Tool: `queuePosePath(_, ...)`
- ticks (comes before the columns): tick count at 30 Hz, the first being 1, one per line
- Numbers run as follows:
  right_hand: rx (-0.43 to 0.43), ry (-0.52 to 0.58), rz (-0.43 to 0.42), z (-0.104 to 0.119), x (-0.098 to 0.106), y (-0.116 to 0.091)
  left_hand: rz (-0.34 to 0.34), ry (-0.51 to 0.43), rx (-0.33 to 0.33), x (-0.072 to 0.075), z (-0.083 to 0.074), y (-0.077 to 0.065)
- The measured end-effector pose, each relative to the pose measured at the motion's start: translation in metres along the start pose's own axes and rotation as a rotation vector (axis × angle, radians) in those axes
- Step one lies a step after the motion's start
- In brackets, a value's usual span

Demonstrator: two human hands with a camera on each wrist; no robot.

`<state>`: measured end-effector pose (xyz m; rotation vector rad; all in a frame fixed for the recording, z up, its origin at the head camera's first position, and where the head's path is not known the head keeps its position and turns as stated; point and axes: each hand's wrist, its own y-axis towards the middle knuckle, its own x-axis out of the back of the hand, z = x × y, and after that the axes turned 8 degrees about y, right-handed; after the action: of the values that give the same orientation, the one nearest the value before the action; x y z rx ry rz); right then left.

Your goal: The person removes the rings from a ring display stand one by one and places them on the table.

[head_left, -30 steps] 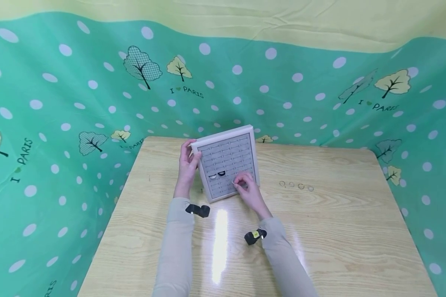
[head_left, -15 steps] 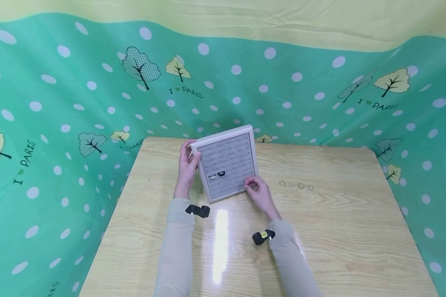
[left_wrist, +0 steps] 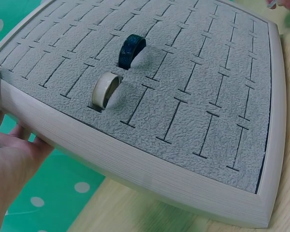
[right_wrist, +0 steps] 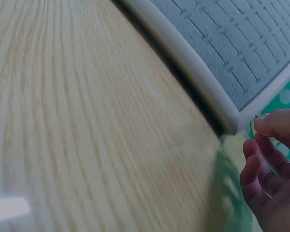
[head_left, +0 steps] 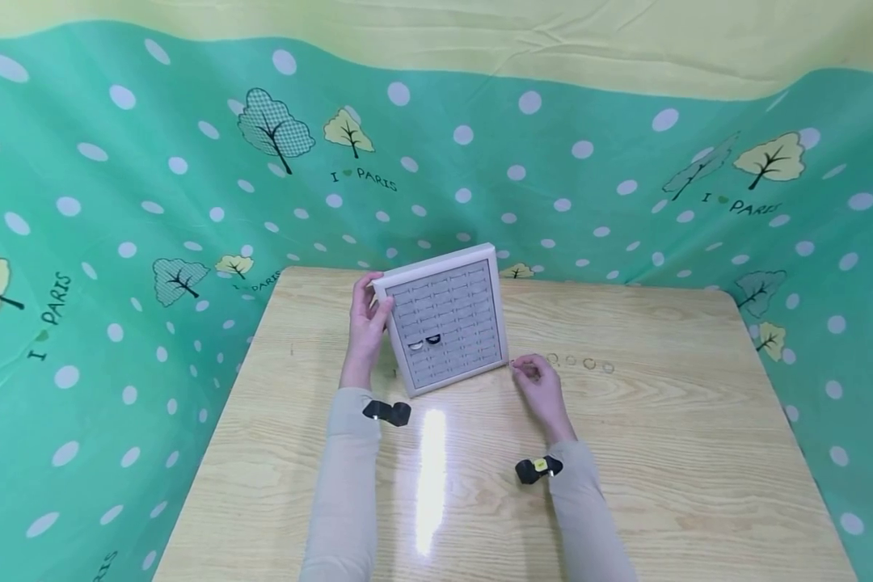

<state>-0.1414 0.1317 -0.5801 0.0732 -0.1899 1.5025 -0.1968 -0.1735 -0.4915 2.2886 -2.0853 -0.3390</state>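
A ring display tray [head_left: 447, 319] with a pale frame and grey slotted padding stands tilted on the table. My left hand [head_left: 368, 331] grips its upper left edge, thumb on the front of the frame. Two rings sit in the slots, a silver ring [left_wrist: 105, 90] and a dark, shiny ring [left_wrist: 130, 50]. Just off the tray's lower right corner, my right hand [head_left: 541, 392] pinches a thin ring [right_wrist: 253, 124] between thumb and finger. In the right wrist view the fingers partly cover this ring.
Several loose rings lie in a row on the wooden table, among them a darker ring [head_left: 589, 364], to the right of my right hand. A green dotted curtain [head_left: 436, 162] hangs behind the table [head_left: 669, 453] and along its sides.
My right hand has moved rightward from the tray's lower front to beyond its lower right corner, with the thin ring now visible at the fingertips. The left hand and tray have stayed put.
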Motion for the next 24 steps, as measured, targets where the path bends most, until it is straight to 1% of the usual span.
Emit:
queuePosePath(3, 0.001, -0.025, -0.025, -0.005, 0.008, -0.002, -0.001, -0.001, -0.002, 0.000, 0.000, 0.000)
queuePosePath(11, 0.010, -0.044, -0.108, -0.014, 0.029, -0.002, -0.003, 0.013, -0.005, 0.000, 0.001, 0.000)
queuePosePath(20, 0.029, -0.083, -0.178, -0.016, 0.035, -0.001, 0.002, 0.020, -0.010, 0.001, 0.002, 0.000)
queuePosePath(24, 0.028, -0.102, -0.222, -0.021, 0.036, -0.001, 0.010, 0.023, -0.019, 0.001, 0.002, 0.001)
